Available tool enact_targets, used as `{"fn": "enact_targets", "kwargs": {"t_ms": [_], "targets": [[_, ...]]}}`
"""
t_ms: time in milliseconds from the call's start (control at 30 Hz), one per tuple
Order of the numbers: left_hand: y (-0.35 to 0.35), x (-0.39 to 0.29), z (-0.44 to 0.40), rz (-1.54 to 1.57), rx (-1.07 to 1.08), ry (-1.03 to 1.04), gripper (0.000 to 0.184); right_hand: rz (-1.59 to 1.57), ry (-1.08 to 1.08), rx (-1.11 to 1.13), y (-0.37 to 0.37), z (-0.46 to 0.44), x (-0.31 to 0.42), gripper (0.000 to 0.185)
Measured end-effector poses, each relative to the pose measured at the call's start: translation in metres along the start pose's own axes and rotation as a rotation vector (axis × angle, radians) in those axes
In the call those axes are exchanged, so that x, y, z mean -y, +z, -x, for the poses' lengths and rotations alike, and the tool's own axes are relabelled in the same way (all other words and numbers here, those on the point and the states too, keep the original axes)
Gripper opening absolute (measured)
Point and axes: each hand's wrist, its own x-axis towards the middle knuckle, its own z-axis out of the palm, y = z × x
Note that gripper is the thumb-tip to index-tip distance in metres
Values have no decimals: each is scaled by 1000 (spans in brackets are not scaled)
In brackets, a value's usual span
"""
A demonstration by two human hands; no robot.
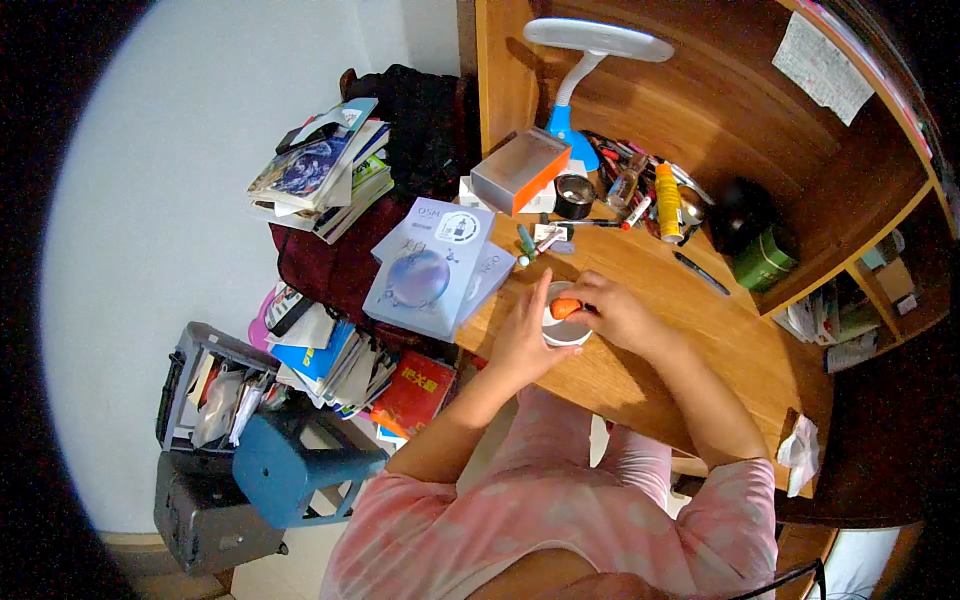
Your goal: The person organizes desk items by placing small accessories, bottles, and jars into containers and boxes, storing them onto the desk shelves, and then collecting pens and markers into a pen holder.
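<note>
Blue plastic stool: a four-legged blue plastic stool (pixel 265 460) stands on the floor at the far left, beside a dark grey suitcase (pixel 210 510).
Boxes: a pale blue, flat cardboard box (pixel 430 265) lies at the worktop's left end, partly over a second pale box (pixel 487 283); a grey box with orange sides (pixel 525 168) sits behind, near the blue-and-white desk lamp (pixel 575 130).
Left hand: the left hand (pixel 518 340) curves round the left and near sides of a small, round, white bowl (pixel 568 338); its grip is spread about as wide as the bowl, fingers along one side, thumb along the near side.
Orange piece: a small, rounded, orange piece (pixel 565 308) is over the bowl's far part; whether it touches the bowl inside, I cannot tell.
Right hand: the right hand (pixel 615 310) comes in from the right; its grip is drawn nearly together, fingertips pinching the orange piece.
Worktop: the light brown wooden worktop (pixel 665 385) reaches beneath both hands; a yellow cylindrical container (pixel 668 203) stands behind the right hand, a slim black pen (pixel 702 272) lies farther right.
</note>
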Motion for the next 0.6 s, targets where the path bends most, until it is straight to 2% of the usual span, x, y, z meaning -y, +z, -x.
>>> {"fn": "enact_targets", "kwargs": {"t_ms": [167, 267, 500, 600], "targets": [[-2, -4, 0, -48, -26, 35, 115, 57, -58, 55, 7, -3, 1, 28], [0, -2, 0, -51, -26, 29, 114, 62, -158, -93, 9, -8, -1, 25], [1, 1, 0, -24, -15, 11, 114, 83, 262, -317, -5, -33, -46, 27], [-4, -6, 1, -65, 1, -2, 111, 255, 120, -429, -1, -46, -87, 34]]}}
